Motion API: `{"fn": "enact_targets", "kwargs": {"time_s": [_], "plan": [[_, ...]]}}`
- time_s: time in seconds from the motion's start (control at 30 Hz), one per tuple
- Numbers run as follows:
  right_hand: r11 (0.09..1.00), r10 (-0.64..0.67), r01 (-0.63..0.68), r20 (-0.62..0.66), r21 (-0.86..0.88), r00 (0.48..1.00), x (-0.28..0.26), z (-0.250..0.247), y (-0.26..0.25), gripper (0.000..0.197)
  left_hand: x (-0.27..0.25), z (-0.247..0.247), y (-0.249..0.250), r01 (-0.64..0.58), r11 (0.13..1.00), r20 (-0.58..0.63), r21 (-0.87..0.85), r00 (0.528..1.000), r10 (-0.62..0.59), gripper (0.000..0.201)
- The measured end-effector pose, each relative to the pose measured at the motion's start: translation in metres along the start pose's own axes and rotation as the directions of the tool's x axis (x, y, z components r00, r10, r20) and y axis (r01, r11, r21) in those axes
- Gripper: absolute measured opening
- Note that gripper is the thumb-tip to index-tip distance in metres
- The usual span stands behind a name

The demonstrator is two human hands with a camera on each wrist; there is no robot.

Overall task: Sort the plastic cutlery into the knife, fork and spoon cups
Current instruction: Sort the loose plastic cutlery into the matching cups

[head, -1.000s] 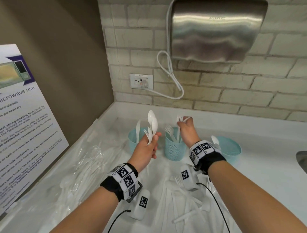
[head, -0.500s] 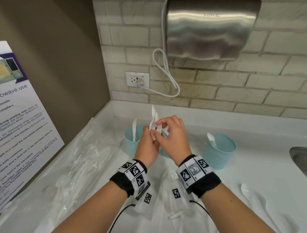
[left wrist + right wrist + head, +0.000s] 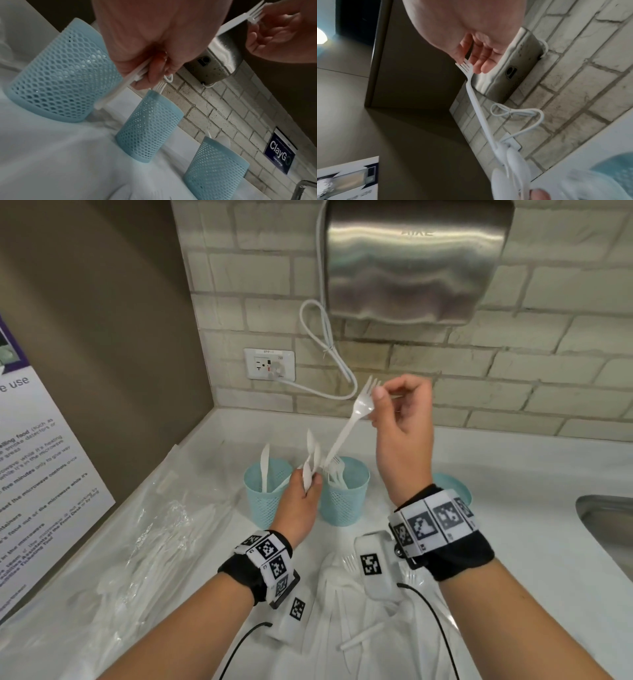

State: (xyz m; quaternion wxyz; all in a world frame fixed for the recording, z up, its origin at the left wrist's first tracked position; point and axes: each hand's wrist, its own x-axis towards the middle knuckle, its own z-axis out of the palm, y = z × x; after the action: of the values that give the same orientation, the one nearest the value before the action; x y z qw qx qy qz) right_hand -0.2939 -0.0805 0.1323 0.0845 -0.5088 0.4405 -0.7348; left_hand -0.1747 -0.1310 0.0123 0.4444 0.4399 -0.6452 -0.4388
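My left hand (image 3: 310, 484) grips a small bundle of white plastic spoons (image 3: 312, 458) by the handles, just in front of the gap between the left and middle cups. My right hand (image 3: 378, 396) is raised higher and pinches a white fork (image 3: 356, 414) at its tines; the handle slants down toward the middle teal mesh cup (image 3: 346, 501), which holds forks. The left cup (image 3: 263, 501) holds a knife. The right cup (image 3: 457, 484) is mostly hidden behind my right wrist. The left wrist view shows all three cups (image 3: 147, 129) and the gripped handles (image 3: 120, 88).
A clear plastic bag (image 3: 137, 542) with more cutlery lies on the counter at the left. Loose white cutlery (image 3: 363, 635) is scattered in front of the cups. A sink edge (image 3: 609, 522) is at the right. A hand dryer (image 3: 411, 261) hangs on the brick wall.
My right hand went from the middle cup to the bundle in my left hand, then rose up and to the right with a fork pinched in it. My left hand sank slightly.
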Motion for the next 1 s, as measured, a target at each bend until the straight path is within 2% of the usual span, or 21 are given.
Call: {"fn": "enact_targets", "kwargs": {"time_s": [0.1, 0.2, 0.27, 0.33, 0.4, 0.5, 0.57, 0.6, 0.67, 0.73, 0.8, 0.83, 0.9, 0.93, 1.0], "plan": [[0.989, 0.012, -0.009, 0.024, -0.15, 1.0, 0.005, -0.006, 0.026, 0.015, 0.001, 0.001, -0.004, 0.007, 1.0, 0.016, -0.016, 1.0, -0.007, 0.019], [0.932, 0.129, -0.077, 0.126, -0.354, 0.984, -0.005, -0.01, 0.065, 0.009, -0.001, 0.004, -0.004, 0.029, 0.997, 0.093, -0.069, 0.995, -0.022, 0.024], [0.894, 0.225, -0.137, 0.162, -0.427, 0.961, -0.017, -0.012, 0.085, 0.003, -0.003, 0.005, -0.007, -0.002, 0.999, 0.136, -0.052, 0.991, 0.01, 0.029], [0.874, 0.312, -0.214, 0.167, -0.436, 0.935, -0.027, -0.014, 0.089, 0.019, -0.005, 0.007, -0.01, -0.064, 0.998, 0.154, 0.022, 0.986, 0.06, 0.032], [0.883, 0.373, -0.261, 0.243, -0.391, 0.895, -0.035, -0.015, 0.081, 0.035, -0.007, 0.009, -0.007, -0.094, 0.995, 0.173, 0.04, 0.981, 0.086, 0.03], [0.881, 0.439, -0.289, 0.419, -0.375, 0.794, -0.043, -0.016, 0.065, 0.028, -0.014, 0.016, 0.006, -0.093, 0.996, 0.223, -0.008, 0.97, 0.092, 0.024], [0.864, 0.495, -0.362, 0.46, -0.349, 0.737, -0.048, -0.017, 0.064, 0.027, -0.018, 0.019, 0.013, -0.075, 0.997, 0.259, -0.026, 0.963, 0.08, 0.022], [0.861, 0.506, -0.399, 0.463, -0.315, 0.728, -0.05, -0.018, 0.064, 0.03, -0.019, 0.02, 0.016, -0.073, 0.997, 0.273, -0.019, 0.959, 0.075, 0.021], [0.876, 0.482, -0.411, 0.457, -0.252, 0.747, -0.057, -0.02, 0.069, 0.031, -0.023, 0.024, 0.022, -0.099, 0.995, 0.293, 0.028, 0.952, 0.087, 0.02], [0.889, 0.454, -0.357, 0.442, -0.288, 0.774, -0.061, -0.025, 0.071, 0.015, -0.025, 0.03, 0.027, -0.121, 0.991, 0.313, 0.057, 0.945, 0.098, 0.036], [0.885, 0.448, -0.325, 0.417, -0.334, 0.791, -0.062, -0.031, 0.073, 0.013, -0.028, 0.035, 0.031, -0.105, 0.992, 0.351, 0.071, 0.934, 0.074, 0.047], [0.885, 0.441, -0.319, 0.395, -0.339, 0.806, -0.062, -0.034, 0.072, 0.019, -0.03, 0.037, 0.032, -0.1, 0.991, 0.371, 0.089, 0.927, 0.06, 0.046], [0.894, 0.422, -0.317, 0.356, -0.317, 0.834, -0.057, -0.044, 0.067, 0.026, -0.032, 0.041, 0.034, -0.09, 0.983, 0.392, 0.158, 0.92, 0.021, 0.032], [0.894, 0.425, -0.329, 0.336, -0.305, 0.841, -0.053, -0.051, 0.062, 0.023, -0.034, 0.043, 0.033, -0.084, 0.978, 0.392, 0.192, 0.92, 0.002, 0.024], [0.896, 0.409, -0.322, 0.286, -0.305, 0.867, -0.041, -0.066, 0.055, 0.015, -0.038, 0.044, 0.029, -0.051, 0.977, 0.377, 0.208, 0.926, -0.031, 0.023]]}}
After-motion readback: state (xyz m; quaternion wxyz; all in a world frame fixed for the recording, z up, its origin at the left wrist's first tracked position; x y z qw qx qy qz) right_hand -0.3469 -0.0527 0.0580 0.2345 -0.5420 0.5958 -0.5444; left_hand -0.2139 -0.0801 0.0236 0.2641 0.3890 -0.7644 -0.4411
